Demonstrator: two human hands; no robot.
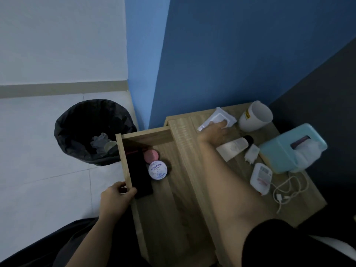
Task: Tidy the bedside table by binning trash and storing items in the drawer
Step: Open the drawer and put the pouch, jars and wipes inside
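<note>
Just beside the white mug (256, 116), the right hand (215, 132) lies spread on the wipes pack (215, 118), soft, light and slippery-looking, so pinch an edge, while the left hand (117, 195) grips the drawer (146, 134) front.

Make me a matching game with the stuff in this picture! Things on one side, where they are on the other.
Things:
1. pink tin
2. mug
3. paper cup
4. wipes pack

Places:
A. in the bin
B. under the right hand
C. in the open drawer
D. on the table, by the wall

Pairs: 1-C, 2-D, 3-A, 4-B
</note>
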